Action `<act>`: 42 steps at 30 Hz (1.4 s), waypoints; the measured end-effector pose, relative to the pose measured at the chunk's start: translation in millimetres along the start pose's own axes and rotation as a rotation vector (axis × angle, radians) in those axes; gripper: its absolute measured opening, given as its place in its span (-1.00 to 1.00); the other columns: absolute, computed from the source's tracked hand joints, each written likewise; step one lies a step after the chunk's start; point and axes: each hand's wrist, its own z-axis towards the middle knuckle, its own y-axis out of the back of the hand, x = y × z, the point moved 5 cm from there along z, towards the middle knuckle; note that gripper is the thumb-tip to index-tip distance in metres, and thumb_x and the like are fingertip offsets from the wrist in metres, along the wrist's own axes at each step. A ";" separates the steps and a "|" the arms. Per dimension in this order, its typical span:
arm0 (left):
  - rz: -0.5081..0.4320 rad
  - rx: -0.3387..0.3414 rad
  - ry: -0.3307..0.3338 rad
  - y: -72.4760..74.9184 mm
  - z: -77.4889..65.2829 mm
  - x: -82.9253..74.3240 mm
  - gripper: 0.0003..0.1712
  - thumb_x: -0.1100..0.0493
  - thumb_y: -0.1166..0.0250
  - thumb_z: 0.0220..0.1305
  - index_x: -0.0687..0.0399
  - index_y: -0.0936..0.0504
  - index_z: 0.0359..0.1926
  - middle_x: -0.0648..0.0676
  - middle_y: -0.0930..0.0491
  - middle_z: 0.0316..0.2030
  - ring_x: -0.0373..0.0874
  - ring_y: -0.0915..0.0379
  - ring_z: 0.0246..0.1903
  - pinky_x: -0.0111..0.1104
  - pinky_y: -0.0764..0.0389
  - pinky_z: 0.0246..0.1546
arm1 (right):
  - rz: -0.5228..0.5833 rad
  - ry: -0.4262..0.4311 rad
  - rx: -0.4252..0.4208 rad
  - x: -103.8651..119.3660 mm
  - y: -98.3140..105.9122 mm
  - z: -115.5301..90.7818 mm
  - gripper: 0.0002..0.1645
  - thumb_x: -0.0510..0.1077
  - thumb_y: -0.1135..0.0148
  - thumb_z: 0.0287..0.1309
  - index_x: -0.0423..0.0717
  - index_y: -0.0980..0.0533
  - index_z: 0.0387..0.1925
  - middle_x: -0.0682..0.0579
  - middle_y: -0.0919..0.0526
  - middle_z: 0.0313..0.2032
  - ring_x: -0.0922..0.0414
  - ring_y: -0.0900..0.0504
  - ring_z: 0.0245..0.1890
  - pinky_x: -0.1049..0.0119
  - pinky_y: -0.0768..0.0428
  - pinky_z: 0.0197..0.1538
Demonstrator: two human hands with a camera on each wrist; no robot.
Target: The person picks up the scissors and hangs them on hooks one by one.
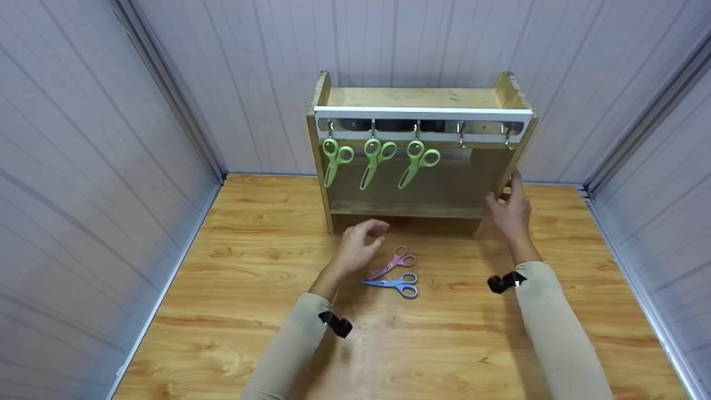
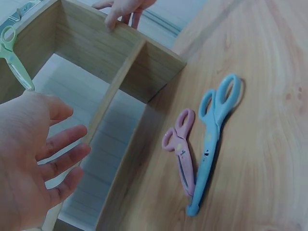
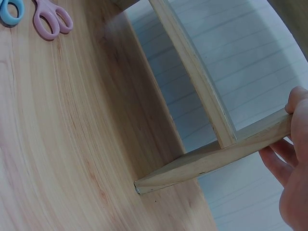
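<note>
A small wooden shelf (image 1: 411,210) stands against the back wall with a white hook rail (image 1: 422,111) along its top front. Three green scissors (image 1: 376,157) hang from the rail's left hooks by their handles. My right hand (image 1: 510,214) grips the edge of the shelf's right side panel (image 3: 211,166), thumb on one face and fingers on the other. My left hand (image 1: 358,247) is held in front of the shelf with loosely bent fingers and nothing in them. Beside it on the floor lie pink scissors (image 1: 397,260) and blue scissors (image 1: 397,283), their tips close together.
Two metal hooks (image 1: 461,133) at the rail's right end carry nothing. Pale panelled walls (image 1: 266,83) enclose the wood-grain floor (image 1: 444,344) at the back and both sides. A black wrist camera (image 1: 336,324) sits on the left sleeve, another camera (image 1: 504,282) on the right.
</note>
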 end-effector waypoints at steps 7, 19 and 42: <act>0.115 0.041 -0.013 -4.1 -6.8 7.7 -0.68 0.32 -0.34 0.51 0.22 -0.78 0.20 0.24 -0.84 0.10 0.17 -0.79 0.11 0.07 -0.75 0.27 | 0.004 -0.014 0.012 0.0 0.0 -0.8 -0.01 -0.21 -0.25 0.51 0.12 -0.07 0.81 -0.38 -0.60 0.44 -0.43 -0.76 0.30 0.78 -0.41 -0.11; 0.328 0.095 0.018 -12.4 -13.2 16.1 -0.61 0.26 -0.42 0.40 0.11 -0.82 0.22 0.16 -0.85 0.04 0.09 -0.81 0.03 -0.02 -0.80 0.06 | 0.006 0.019 -0.031 -0.9 -0.3 2.0 -0.05 -0.24 -0.22 0.47 -0.03 -0.13 0.78 -0.44 -0.65 0.38 -0.48 -0.80 0.18 0.80 -0.39 -0.13; 0.547 0.124 -0.020 -44.9 -12.2 59.6 -0.62 -0.03 -0.49 0.39 -0.09 -0.88 0.16 0.00 -0.82 -0.22 -0.11 -0.71 -0.24 -0.18 -0.70 -0.25 | -0.005 0.010 -0.024 -0.3 0.3 0.8 -0.03 -0.22 -0.21 0.47 0.02 -0.11 0.79 -0.41 -0.65 0.38 -0.46 -0.80 0.21 0.53 -0.66 0.03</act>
